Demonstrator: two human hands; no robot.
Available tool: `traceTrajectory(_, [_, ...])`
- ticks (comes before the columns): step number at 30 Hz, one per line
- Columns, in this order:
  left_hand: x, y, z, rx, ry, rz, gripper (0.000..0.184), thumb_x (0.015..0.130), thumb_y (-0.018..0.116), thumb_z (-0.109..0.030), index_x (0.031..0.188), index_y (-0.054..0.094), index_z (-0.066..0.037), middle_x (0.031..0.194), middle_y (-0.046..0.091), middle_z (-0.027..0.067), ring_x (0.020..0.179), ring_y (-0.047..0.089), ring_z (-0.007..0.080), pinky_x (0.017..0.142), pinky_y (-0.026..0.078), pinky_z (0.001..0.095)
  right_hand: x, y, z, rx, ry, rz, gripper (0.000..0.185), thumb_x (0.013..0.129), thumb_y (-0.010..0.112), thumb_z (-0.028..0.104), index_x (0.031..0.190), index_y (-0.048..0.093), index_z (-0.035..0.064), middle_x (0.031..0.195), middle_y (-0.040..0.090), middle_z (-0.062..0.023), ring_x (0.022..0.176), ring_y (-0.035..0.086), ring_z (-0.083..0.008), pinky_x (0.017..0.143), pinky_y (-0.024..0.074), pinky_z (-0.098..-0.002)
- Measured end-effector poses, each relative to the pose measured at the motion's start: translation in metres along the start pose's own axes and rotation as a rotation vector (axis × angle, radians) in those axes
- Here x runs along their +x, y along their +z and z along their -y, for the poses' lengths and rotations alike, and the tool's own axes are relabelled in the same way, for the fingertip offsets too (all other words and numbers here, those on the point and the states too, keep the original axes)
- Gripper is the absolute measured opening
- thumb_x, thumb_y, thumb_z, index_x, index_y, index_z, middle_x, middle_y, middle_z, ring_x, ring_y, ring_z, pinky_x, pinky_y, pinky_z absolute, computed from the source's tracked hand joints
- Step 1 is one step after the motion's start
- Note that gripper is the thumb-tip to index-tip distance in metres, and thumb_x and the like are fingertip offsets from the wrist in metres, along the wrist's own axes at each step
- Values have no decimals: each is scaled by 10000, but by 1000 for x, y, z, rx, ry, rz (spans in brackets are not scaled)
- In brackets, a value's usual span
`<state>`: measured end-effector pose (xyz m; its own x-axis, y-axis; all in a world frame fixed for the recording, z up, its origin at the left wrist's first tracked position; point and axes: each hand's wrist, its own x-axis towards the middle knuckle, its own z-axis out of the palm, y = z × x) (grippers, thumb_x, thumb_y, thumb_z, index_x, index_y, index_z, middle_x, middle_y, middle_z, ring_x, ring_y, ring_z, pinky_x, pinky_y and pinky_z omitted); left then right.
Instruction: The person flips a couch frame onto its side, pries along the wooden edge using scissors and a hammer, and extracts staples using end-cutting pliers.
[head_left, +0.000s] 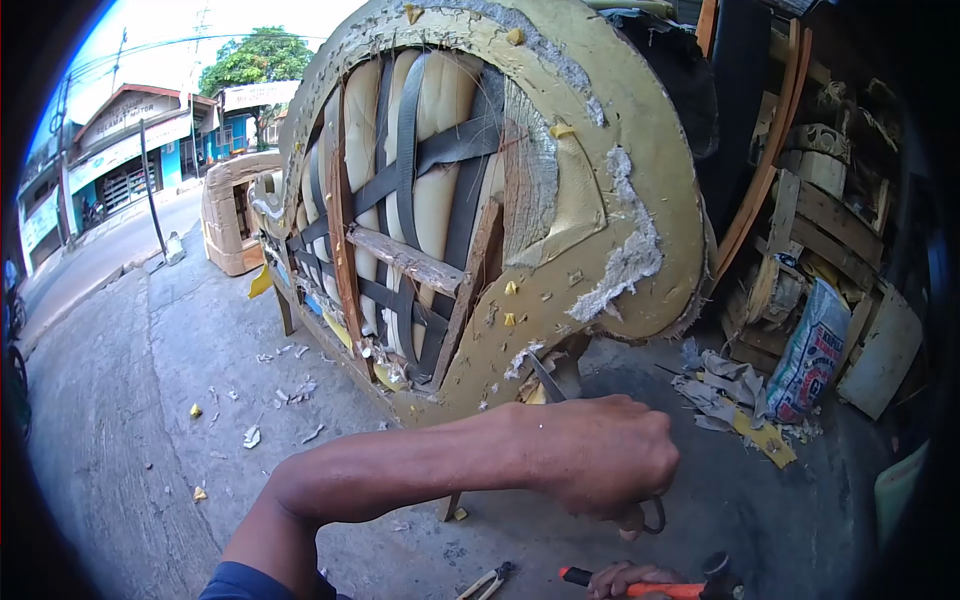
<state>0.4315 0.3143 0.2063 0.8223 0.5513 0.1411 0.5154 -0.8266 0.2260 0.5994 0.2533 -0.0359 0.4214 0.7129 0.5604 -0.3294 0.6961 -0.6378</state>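
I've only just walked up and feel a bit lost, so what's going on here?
A person's left hand holds a bladed metal tool up at the lower part of a worn sofa frame. The right hand, lower down, grips a hammer. The frame's side is open, showing dark straps and wooden bars. Pliers and scattered scraps lie on the ground.

“MOTOR” on the roadside building's gable [133, 110]

Left hand [610, 450] holds a blade [546, 381] at the furniture frame [550, 290], right hand [628, 578] a hammer [682, 591]
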Motion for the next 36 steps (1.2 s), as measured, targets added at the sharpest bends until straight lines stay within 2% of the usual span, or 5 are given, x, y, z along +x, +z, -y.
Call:
traceTrajectory(12, [8, 7, 3, 111, -127, 98, 344, 782, 818, -308, 850, 751, 23, 831, 720, 231, 898, 719, 406, 810, 561, 487, 5, -15, 0, -607, 53, 263, 461, 1037, 475, 588, 993, 469, 129, 644, 397, -11, 477, 358, -113, 424, 344, -284])
traceTrajectory(16, [5, 12, 17, 151, -4, -1, 358, 868, 742, -373, 804, 716, -23, 718, 679, 193, 773, 695, 406, 680, 541, 506, -8, 1, -30, 202, -66, -157, 492, 1025, 500, 584, 951, 484, 98, 657, 418, 1, 494, 371, -98, 435, 352, -280])
traceTrajectory(17, [8, 13, 17, 134, 32, -18, 361, 874, 739, -379, 807, 716, -25, 715, 678, 191, 771, 694, 406, 682, 542, 506, -15, -81, -71, -435, 56, 255, 515, 1023, 492, 602, 944, 479, 94, 642, 388, 3, 498, 374, -102, 433, 363, -276])
traceTrajectory(29, [11, 9, 17, 157, -40, -3, 330, 881, 742, -357, 844, 704, -32, 723, 673, 185, 760, 682, 409, 670, 522, 505, -16, -7, -45, 317, 167, -108, 390, 1052, 503, 510, 972, 472, 129, 648, 373, 12, 488, 360, -88, 419, 333, -290])
traceTrajectory(36, [11, 14, 18, 160, -62, -50, 290, 870, 753, -318, 839, 705, -34, 723, 678, 180, 768, 693, 397, 678, 530, 495, -15, -41, -68, -223, 540, 208, 373, 1063, 500, 463, 945, 462, 112, 674, 415, 5, 495, 357, -87, 454, 332, -277])
